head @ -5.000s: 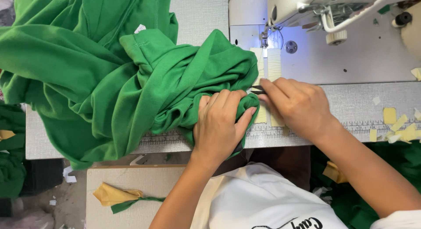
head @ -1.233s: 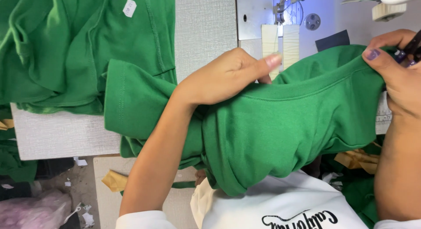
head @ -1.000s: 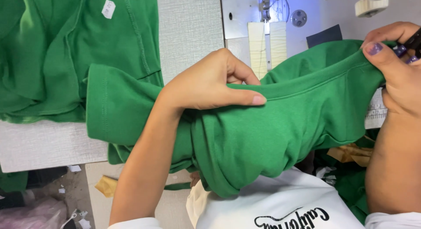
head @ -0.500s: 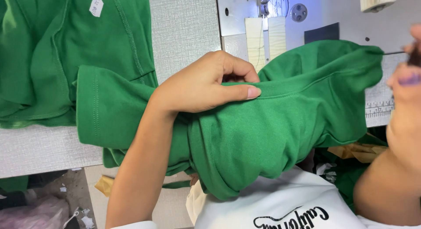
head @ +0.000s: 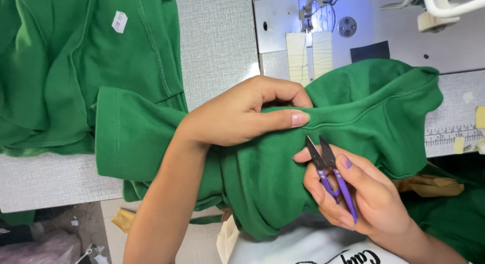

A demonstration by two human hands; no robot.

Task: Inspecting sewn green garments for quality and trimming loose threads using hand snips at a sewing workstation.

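Snips (head: 327, 165), purple-handled, pointed toward 11 o'clock at the green garment's seam (head: 353, 117); right hand (head: 364, 198) grasped them, left hand (head: 247, 115) pinched the fabric.

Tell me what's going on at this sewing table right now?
A person is working on a green garment draped over the table edge in front of a sewing machine. The left hand pinches a fold of the fabric along a seam, while the right hand holds small purple thread snips, blades open and pointed at that seam. More green fabric is piled to the left.
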